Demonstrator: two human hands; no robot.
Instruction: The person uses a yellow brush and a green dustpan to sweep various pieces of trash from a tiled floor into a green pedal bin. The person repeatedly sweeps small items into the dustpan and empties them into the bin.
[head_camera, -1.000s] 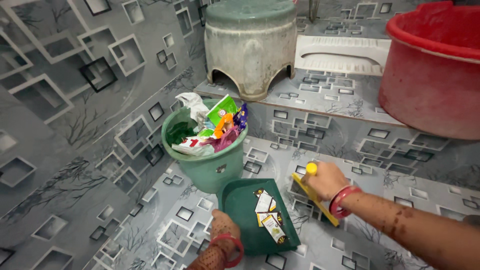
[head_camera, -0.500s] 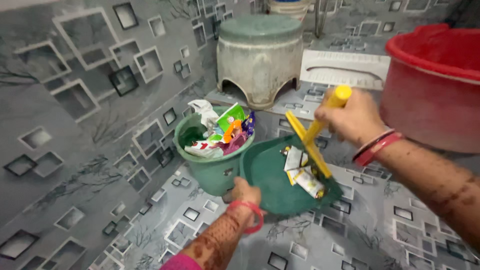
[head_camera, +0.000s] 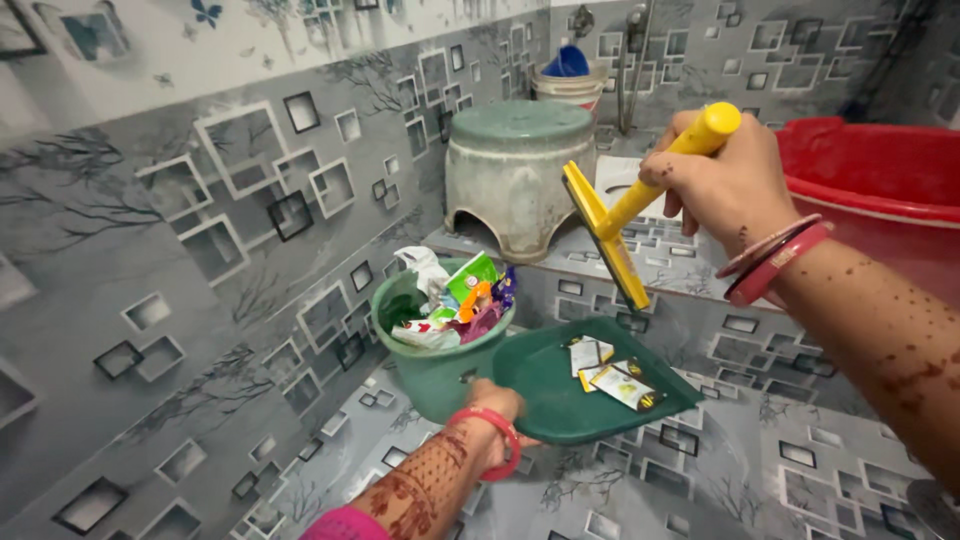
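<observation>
1. Both hands are busy: the left hand (head_camera: 492, 402), low in the middle of the frame, is closed on the near edge or handle of the green dustpan (head_camera: 560, 395), though the exact grip is hidden behind the wrist and its red bangle.
2. Up in the upper right of the frame, the right hand (head_camera: 725, 185) is wrapped around the round yellow handle of a yellow squeegee-type scraper (head_camera: 610, 232), whose flat blade hangs clear above the pan and touches nothing.
3. The dustpan is held roughly level, off the floor, so the few small wrappers (head_camera: 610, 372) lie on its bed towards the right side rather than sliding off.
4. Its left rim sits just beside, perhaps touching, the green waste bin (head_camera: 435, 365) at the centre of the frame; I cannot tell if they meet.
5. That bin is heaped to the brim with coloured packets and crumpled paper, and stands on the patterned floor against a tiled step.
6. On the step behind it, at upper centre, an upturned grey-green plastic stool (head_camera: 515, 170) stands, and a large red tub (head_camera: 870, 190) fills the upper right corner, both well apart from the pan.
</observation>
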